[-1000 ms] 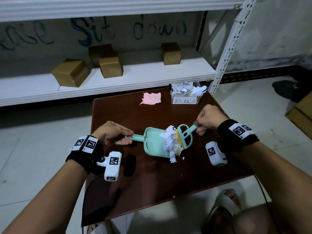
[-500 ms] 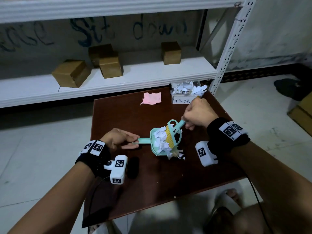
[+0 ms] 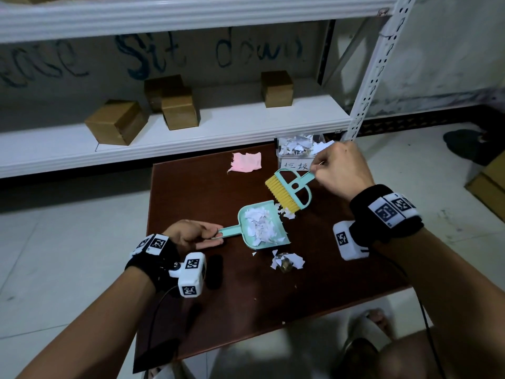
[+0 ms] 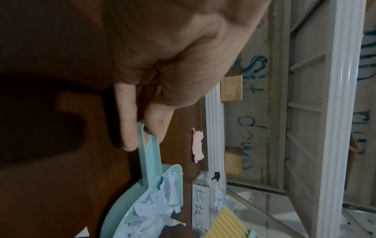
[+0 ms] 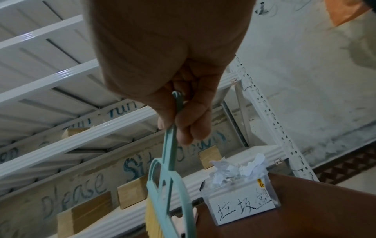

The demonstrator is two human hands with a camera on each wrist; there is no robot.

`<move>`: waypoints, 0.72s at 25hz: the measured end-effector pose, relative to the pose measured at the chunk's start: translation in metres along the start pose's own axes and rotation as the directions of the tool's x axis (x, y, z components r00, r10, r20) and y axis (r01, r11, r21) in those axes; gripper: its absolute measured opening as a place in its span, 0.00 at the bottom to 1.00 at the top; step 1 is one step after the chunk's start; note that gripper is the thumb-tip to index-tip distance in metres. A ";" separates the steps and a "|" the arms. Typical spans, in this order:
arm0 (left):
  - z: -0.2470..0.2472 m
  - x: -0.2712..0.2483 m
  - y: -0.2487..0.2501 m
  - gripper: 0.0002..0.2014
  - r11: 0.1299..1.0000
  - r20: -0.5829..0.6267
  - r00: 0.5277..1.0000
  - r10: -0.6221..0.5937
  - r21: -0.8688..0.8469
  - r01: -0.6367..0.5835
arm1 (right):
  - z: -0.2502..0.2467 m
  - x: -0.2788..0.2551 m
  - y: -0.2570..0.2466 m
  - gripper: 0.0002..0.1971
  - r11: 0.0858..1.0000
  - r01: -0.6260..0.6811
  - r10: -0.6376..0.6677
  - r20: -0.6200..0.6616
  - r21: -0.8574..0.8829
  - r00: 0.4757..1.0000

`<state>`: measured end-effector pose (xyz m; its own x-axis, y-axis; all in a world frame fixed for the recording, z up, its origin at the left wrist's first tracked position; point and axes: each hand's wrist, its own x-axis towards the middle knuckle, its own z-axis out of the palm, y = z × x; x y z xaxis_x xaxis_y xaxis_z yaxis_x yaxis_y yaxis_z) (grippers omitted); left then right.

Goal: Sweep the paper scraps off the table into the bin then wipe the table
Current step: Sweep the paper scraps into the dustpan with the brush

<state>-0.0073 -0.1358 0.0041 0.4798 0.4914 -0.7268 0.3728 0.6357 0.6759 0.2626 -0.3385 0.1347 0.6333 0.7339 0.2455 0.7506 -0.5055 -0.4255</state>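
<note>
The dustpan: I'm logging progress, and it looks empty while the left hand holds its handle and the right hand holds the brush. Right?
Not quite. The dustpan is not empty: the head view shows paper scraps piled in it. The left hand does hold its handle, and the right hand holds the brush.

White metal shelving stands against a grey wall bearing blue handwriting. Four cardboard boxes rest on its shelf. Pale floor tiles; dim light.
</note>
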 end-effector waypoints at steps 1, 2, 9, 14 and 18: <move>-0.001 -0.001 0.001 0.09 1.000 0.000 1.000 0.000 -0.007 0.000 | -0.001 0.002 0.005 0.06 1.000 -0.019 0.019 -0.038 0.008 0.999; -0.001 -0.002 0.003 0.09 1.000 -0.002 1.000 0.002 -0.016 -0.002 | -0.003 0.005 0.011 0.06 0.998 -0.055 0.056 -0.078 0.016 0.995; 0.022 -0.010 0.028 0.09 0.985 0.013 0.994 0.113 -0.132 -0.110 | -0.032 0.031 0.070 0.13 0.940 -0.262 0.314 -0.252 0.218 0.915; 0.071 -0.011 0.054 0.11 0.970 0.064 0.990 0.124 -0.217 -0.107 | -0.056 0.036 0.095 0.13 0.873 -0.324 0.448 -0.340 0.363 0.827; 0.111 -0.005 0.092 0.13 0.945 0.043 0.980 0.195 -0.275 -0.176 | -0.067 0.035 0.104 0.11 0.825 -0.353 0.517 -0.340 0.441 0.786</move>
<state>0.1126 -0.1456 0.0835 0.5774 0.5800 -0.5747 0.0492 0.6778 0.7336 0.3755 -0.3964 0.1576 0.9497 0.1609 0.2686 0.3131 -0.4762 -0.8217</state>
